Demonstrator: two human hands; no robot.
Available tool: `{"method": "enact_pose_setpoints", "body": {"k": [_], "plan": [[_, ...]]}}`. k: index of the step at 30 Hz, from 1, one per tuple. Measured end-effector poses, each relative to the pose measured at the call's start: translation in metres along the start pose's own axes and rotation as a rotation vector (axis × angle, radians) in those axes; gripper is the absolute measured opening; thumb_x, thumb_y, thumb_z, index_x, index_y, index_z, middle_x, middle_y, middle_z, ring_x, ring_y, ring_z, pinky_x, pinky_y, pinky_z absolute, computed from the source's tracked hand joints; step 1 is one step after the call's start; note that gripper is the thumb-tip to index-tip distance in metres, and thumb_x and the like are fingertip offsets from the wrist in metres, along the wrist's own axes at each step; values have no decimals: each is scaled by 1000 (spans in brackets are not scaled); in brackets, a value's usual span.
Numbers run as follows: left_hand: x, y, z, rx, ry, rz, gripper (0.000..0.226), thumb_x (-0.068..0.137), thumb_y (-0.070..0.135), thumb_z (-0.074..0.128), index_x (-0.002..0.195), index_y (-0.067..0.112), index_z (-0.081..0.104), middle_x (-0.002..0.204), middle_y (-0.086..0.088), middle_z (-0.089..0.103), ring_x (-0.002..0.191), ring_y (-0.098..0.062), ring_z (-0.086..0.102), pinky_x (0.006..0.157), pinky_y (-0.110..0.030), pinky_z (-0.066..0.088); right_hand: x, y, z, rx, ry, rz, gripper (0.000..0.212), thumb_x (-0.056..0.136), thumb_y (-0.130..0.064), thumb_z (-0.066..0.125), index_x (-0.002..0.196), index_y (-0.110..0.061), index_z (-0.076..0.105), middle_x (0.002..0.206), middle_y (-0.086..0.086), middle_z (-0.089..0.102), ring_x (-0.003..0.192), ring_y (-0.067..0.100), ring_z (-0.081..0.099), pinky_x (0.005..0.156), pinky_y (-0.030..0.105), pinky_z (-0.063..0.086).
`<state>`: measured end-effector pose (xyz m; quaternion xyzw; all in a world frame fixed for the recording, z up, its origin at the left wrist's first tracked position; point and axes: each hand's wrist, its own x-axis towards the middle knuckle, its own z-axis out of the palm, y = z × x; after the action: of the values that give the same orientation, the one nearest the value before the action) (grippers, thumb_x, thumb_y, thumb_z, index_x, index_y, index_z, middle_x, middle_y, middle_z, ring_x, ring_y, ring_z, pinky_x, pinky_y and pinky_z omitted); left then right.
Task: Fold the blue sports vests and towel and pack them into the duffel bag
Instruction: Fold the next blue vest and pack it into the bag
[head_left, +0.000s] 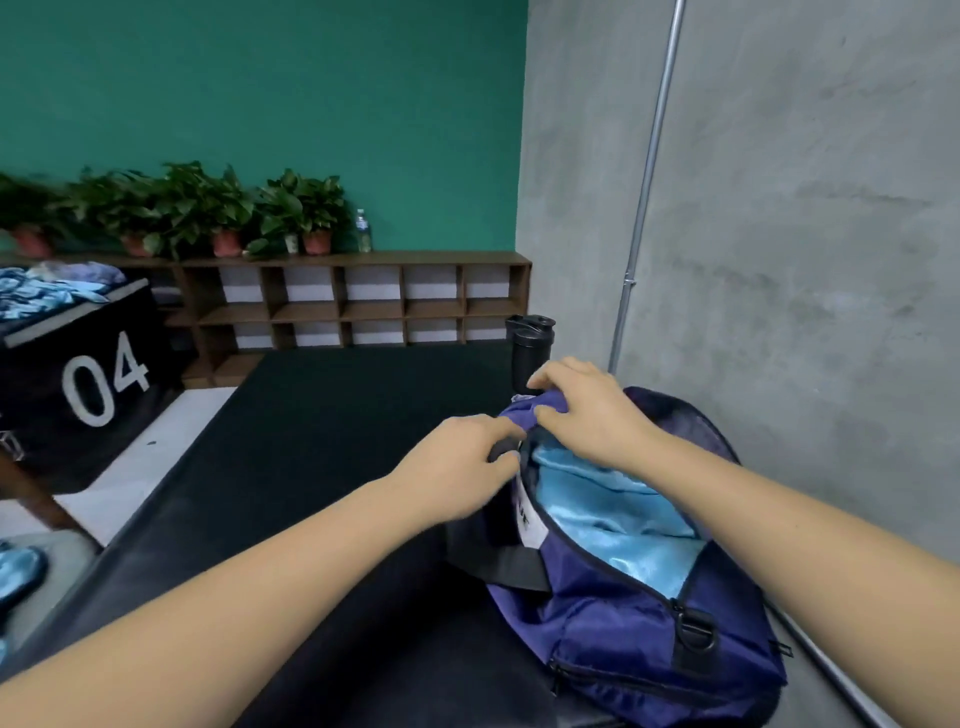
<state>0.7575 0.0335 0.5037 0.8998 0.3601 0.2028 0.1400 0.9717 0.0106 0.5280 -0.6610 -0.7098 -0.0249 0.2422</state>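
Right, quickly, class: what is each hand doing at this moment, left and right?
Left hand: closed, pinching a dark part at the duffel bag's zip end.
Right hand: closed, gripping the bag's purple fabric at that same end.

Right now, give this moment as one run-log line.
duffel bag: open | blue fabric: inside bag | left hand: pinches far end | right hand: grips far end

Left hand (457, 467), right hand (589, 410) pinching.
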Motion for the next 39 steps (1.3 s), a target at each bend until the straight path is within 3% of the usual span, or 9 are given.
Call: {"method": "enact_pose_setpoints", "body": {"k": [6,11,21,24,28,31,33,37,39], "plan": [[-92,-95,-52,16,30,-226,36,105,41,59,140,36,64,139,18,65,122,-3,61,106,-24,46,0,-91,63,146,-76,-147,25,101,-31,63,125,-29,62,126,-10,59,123,16,50,110,44,40],[-169,-168,-83,35,59,-442,29,104,40,60,132,38,67,133,23,66,118,0,60,97,-21,45,2,-168,135,234,-219,-213,25,101,-39,58,125,-41,57,128,-19,55,127,17,48,109,44,44],[-310,-291,-137,155,96,-730,17,97,33,66,111,30,75,106,14,76,103,-14,70,94,-32,54,-7,-302,258,316,-405,-338,28,104,-35,56,132,-34,58,131,-16,52,123,15,46,108,36,39],[-341,-325,-150,223,90,-817,24,95,25,68,118,21,75,116,4,78,110,-21,70,94,-31,52,-13,-321,283,298,-411,-358,29,105,-35,56,134,-32,58,136,-15,52,125,13,46,111,33,33],[-369,-377,-163,292,62,-954,30,94,34,68,122,24,73,113,3,76,105,-22,70,88,-32,53,-15,-334,304,256,-336,-396,28,107,-37,54,134,-32,60,136,-17,53,127,10,48,112,33,30],[-377,-407,-168,374,19,-1015,22,95,46,66,105,27,70,106,-1,74,91,-22,63,84,-37,56,-12,-341,311,199,-285,-407,32,108,-41,49,137,-32,58,138,-17,52,127,10,48,113,36,32],[-382,-421,-170,472,-93,-1050,31,95,57,62,95,26,66,103,-4,71,93,-28,61,84,-42,57,-11,-342,315,162,-266,-411,35,109,-44,45,140,-31,56,139,-17,51,127,10,48,114,36,32],[-388,-426,-177,512,-385,-1127,43,90,55,65,118,23,73,126,-8,68,109,-33,66,92,-41,57,-12,-339,319,137,-238,-424,35,109,-47,42,138,-33,56,138,-19,50,125,8,48,111,34,32],[-390,-428,-180,431,-438,-1220,70,85,39,84,145,17,55,141,-11,60,114,-32,66,85,-36,56,-12,-337,321,137,-224,-425,34,108,-48,44,136,-33,56,137,-19,50,124,8,48,109,34,32]]}}
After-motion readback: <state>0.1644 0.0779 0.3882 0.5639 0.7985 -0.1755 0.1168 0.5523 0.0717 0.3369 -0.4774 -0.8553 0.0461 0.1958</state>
